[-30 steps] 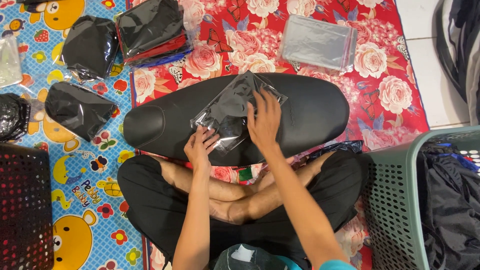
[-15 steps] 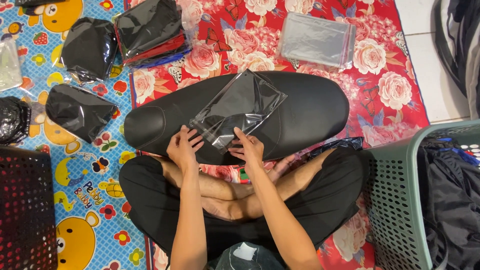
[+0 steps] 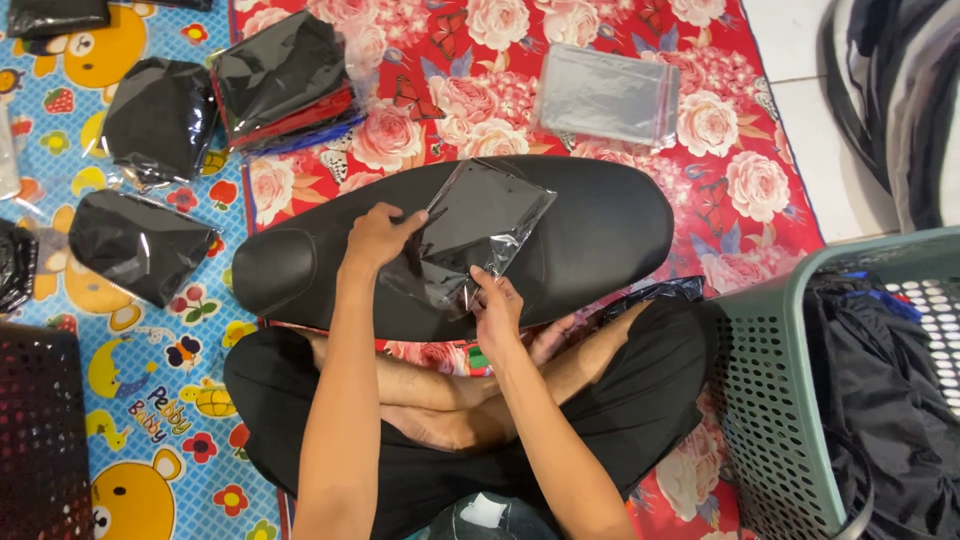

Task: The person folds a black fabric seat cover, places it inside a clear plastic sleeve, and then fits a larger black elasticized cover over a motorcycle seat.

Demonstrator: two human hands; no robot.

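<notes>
Head view: our left hand [image 3: 375,237] and right hand [image 3: 497,310] pinch the clear bag [image 3: 470,232] between fingertips; beneath them the slick black seat [image 3: 600,235] could let it slide; we judge the film may crease.

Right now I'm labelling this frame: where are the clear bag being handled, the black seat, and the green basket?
clear bag [image 3: 480,225], head view, its middle.
black seat [image 3: 610,225], head view, right half.
green basket [image 3: 765,400], head view, left wall.

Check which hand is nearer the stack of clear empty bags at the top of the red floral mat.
Right. The right hand pinches the bagged black item's lower edge, below and left of the clear bag stack. The left hand holds the item's left side, farther left.
</notes>
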